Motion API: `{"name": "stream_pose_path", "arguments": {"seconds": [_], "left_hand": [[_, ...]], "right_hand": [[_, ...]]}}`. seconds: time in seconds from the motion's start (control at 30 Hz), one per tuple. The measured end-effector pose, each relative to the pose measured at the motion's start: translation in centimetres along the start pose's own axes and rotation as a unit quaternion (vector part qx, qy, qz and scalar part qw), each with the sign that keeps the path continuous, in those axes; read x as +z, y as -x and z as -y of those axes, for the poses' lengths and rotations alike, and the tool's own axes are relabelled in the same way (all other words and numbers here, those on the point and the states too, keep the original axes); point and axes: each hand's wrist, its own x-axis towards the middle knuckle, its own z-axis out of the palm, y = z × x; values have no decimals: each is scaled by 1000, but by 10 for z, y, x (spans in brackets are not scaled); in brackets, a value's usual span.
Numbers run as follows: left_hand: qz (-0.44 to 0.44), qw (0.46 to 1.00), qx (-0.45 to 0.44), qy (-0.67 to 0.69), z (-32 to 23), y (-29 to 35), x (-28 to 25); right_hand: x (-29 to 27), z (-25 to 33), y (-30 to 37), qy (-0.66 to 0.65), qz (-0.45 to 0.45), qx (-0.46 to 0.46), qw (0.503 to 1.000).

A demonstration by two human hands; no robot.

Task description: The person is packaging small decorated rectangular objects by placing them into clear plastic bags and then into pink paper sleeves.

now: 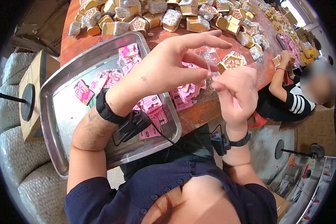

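My left hand [175, 61] reaches over the metal tray [48, 112], two fingers stretched out, with the thumb and another finger meeting on a thin clear strand [209, 68]. Against it, my right hand [237, 91] pinches the same strand between thumb and forefinger, the other fingers curled. What the strand belongs to cannot be made out. Pink printed cards [84, 92] lie loose in the tray below, and more pink cards [183, 99] are heaped on the table under my hands. Just behind my right hand sits a gold, house-shaped piece with white trim [233, 60].
Many gold house-shaped pieces, several in clear wrap [171, 18], crowd the far side of the reddish table [198, 119]. A co-worker [291, 99] sits at the right, hands on the table. Wrapped white bundles [24, 149] and a cardboard box [44, 78] stand at the left.
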Motion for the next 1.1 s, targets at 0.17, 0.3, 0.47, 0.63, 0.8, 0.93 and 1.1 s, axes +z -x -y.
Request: {"name": "stream_pose_path", "arguments": {"seconds": [0.17, 0.3, 0.47, 0.63, 0.8, 0.93, 1.1], "left_hand": [[50, 997, -16, -55, 1, 0, -5], [87, 995, -47, 26, 3, 1, -4], [86, 991, -48, 89, 4, 1, 0], [60, 987, -46, 139, 0, 0, 2], [7, 997, -4, 82, -7, 2, 4], [-11, 995, 21, 95, -3, 1, 2], [-22, 986, 13, 167, -4, 3, 6]], "right_hand": [[-3, 6, 2, -2, 16, -67, 998], [-4, 7, 6, 18, 12, -93, 995], [-3, 7, 11, 44, -13, -127, 991], [-7, 8, 11, 62, 23, -167, 984], [-5, 4, 11, 103, -10, -131, 986], [-1, 1, 12, 95, -43, -75, 992], [0, 1, 11, 98, -77, -60, 990]]}}
